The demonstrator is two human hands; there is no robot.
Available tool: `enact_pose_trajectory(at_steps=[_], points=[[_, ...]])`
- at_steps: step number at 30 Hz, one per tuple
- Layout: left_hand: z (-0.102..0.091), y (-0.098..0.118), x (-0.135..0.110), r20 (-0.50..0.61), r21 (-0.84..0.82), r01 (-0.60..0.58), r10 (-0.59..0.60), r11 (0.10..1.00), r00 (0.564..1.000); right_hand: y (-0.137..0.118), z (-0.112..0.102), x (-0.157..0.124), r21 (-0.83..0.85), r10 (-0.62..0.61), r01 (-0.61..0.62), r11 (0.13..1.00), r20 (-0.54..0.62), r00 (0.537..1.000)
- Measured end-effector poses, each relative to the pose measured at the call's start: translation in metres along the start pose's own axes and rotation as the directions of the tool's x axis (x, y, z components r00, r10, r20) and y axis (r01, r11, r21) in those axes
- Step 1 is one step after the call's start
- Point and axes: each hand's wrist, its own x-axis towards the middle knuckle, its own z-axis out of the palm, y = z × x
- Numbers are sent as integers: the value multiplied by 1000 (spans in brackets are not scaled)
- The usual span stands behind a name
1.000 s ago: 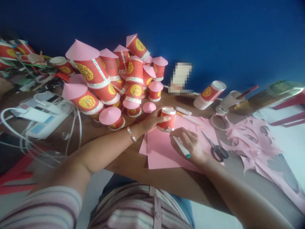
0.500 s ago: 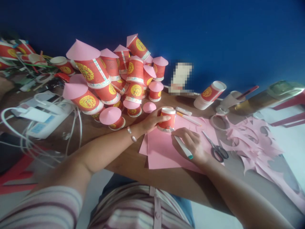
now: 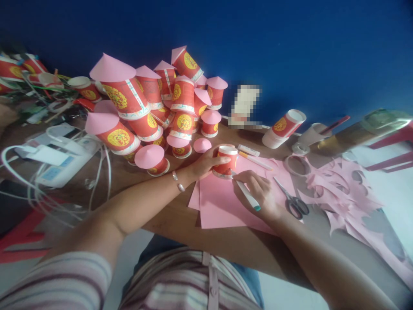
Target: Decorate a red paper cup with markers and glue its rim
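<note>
My left hand (image 3: 209, 162) is wrapped round a red paper cup (image 3: 227, 166) with a white rim and a white band at its lower end. The cup stands upright over pink paper sheets (image 3: 219, 211). In my right hand (image 3: 258, 189) is a white marker pen (image 3: 247, 194) with a green end, its tip at the cup's lower band. An orange-and-white marker (image 3: 256, 161) and a white marker (image 3: 248, 150) lie just behind the cup. Black-handled scissors (image 3: 296, 204) rest to the right of my right hand.
Red cups with pink paper cones (image 3: 148, 157) are piled at the left. White cables (image 3: 105, 168) and a white box (image 3: 54, 163) lie nearer me. Pink paper scraps (image 3: 348, 193), a tape roll (image 3: 297, 165) and stacked cups (image 3: 284, 129) stand or lie right. A blue wall rises behind.
My right hand and the marker have shifted slightly up, with the pen's green end moving a little up and left. My left hand and the cup look nearly still.
</note>
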Motion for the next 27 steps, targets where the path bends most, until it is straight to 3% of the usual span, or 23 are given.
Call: enact_pose_trajectory(at_steps=[27], points=[[5, 6, 1, -21, -83, -13, 11, 996, 1000, -2, 1, -2, 16, -10, 10, 1000, -25, 1000]])
